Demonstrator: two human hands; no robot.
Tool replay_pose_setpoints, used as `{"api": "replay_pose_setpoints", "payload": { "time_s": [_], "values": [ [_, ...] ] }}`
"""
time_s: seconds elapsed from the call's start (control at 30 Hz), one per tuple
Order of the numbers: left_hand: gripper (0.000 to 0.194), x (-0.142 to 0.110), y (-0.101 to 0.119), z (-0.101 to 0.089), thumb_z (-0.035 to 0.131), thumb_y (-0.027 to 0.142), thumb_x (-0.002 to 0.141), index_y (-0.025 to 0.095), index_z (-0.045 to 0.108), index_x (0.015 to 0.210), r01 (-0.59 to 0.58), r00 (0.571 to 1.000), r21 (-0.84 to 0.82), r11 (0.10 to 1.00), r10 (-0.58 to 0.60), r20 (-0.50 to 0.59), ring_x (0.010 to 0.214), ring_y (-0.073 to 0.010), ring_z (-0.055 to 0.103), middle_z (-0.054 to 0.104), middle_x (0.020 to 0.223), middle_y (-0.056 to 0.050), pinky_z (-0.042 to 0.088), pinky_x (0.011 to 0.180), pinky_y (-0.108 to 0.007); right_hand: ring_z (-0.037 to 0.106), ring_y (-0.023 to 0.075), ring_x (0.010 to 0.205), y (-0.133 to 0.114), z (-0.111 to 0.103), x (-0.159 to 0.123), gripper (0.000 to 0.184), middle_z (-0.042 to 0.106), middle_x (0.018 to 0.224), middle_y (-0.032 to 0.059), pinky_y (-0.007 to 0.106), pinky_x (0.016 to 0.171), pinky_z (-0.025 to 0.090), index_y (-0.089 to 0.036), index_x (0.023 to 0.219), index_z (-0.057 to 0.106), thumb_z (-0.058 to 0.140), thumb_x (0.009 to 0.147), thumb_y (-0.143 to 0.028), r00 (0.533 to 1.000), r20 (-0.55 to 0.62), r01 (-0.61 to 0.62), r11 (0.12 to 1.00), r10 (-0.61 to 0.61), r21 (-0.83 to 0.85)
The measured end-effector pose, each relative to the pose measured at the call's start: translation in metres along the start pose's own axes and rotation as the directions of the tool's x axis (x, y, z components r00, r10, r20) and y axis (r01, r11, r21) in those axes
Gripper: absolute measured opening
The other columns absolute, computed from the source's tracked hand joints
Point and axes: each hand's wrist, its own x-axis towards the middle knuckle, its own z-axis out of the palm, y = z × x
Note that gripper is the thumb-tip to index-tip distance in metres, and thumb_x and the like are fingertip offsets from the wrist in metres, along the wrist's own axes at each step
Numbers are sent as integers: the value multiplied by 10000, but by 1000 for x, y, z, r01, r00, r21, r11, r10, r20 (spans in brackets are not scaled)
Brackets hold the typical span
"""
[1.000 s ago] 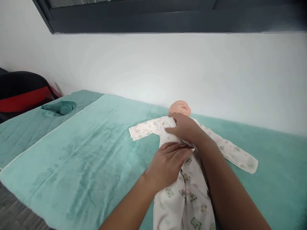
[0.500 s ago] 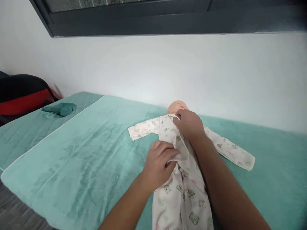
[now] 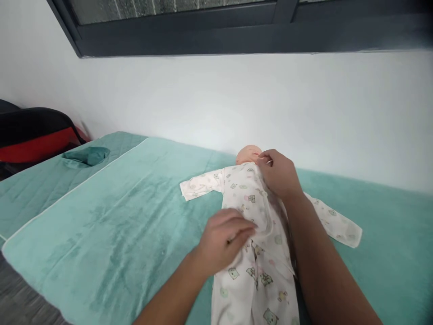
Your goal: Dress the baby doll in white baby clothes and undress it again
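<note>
Below the doll's head (image 3: 246, 154), the outfit (image 3: 238, 192) is overlapped, fastening unconfirmed. It seems pinched by the right hand (image 3: 280, 175) beside the head; any grip by the left hand (image 3: 221, 241) cannot be told.

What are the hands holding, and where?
The right hand seems to pinch the baby suit by its neck edge. I can't tell if the left hand holds it.

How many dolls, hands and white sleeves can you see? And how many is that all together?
Doll: 1
Left hand and right hand: 2 hands
White sleeves: 2
Total: 5
</note>
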Motion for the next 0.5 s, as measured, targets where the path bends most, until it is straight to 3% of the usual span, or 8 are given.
{"api": "replay_pose_setpoints", "payload": {
  "time_s": [0.03, 0.1, 0.17, 0.23, 0.33, 0.5],
  "values": [
    [186, -1, -9, -6, 488, 210, 960, 195, 672, 984, 77, 996, 41, 996, -75, -42, 804, -142, 613, 679, 858, -35, 488, 723, -285, 577, 217, 860, -3, 4, -2, 241, 659, 992, 67, 336, 765, 431, -218, 994, 642, 497, 820, -300, 997, 24, 68, 998, -68, 6],
    [200, -3, -32, -21, 493, 201, 945, 205, 653, 1065, 225, 974, 282, 933, -204, -103, 905, -189, 595, 666, 956, -60, 487, 777, -325, 573, 225, 912, -6, 12, -5, 257, 632, 1075, 84, 350, 807, 432, -213, 1016, 642, 507, 832, -332, 988, 74, 140, 990, -139, -14],
    [302, -4, -55, -38, 556, 220, 898, 215, 616, 1194, 327, 939, 565, 758, -326, -106, 974, -252, 559, 623, 1074, -103, 472, 803, -382, 572, 227, 902, -6, 16, -6, 281, 607, 1092, 98, 357, 802, 435, -204, 1044, 637, 511, 832, -340, 989, 98, 120, 991, -114, -58],
    [380, -5, -71, -51, 581, 244, 879, 247, 585, 1259, 370, 893, 718, 590, -439, -99, 987, -276, 537, 589, 1115, -116, 458, 802, -398, 573, 226, 874, -4, 16, -6, 303, 596, 1074, 102, 357, 782, 435, -195, 1071, 628, 508, 830, -335, 994, 96, 57, 993, -47, -101],
    [374, -5, -78, -60, 523, 235, 906, 292, 566, 1272, 329, 862, 829, 451, -503, -69, 980, -282, 527, 585, 1106, -106, 430, 785, -392, 574, 232, 867, -4, 13, -6, 304, 615, 1015, 90, 352, 764, 420, -191, 1091, 615, 497, 842, -319, 992, 122, -1, 987, 20, -159],
    [434, -3, -76, -65, 409, 35, 861, 245, 585, 1198, 174, 873, 888, 425, -483, 60, 927, -272, 537, 632, 1015, -94, 379, 748, -383, 570, 248, 857, -13, 9, -10, 300, 629, 965, 101, 356, 738, 400, -176, 1093, 607, 451, 893, -336, 990, 133, -9, 960, 48, -281]
  ]
}}
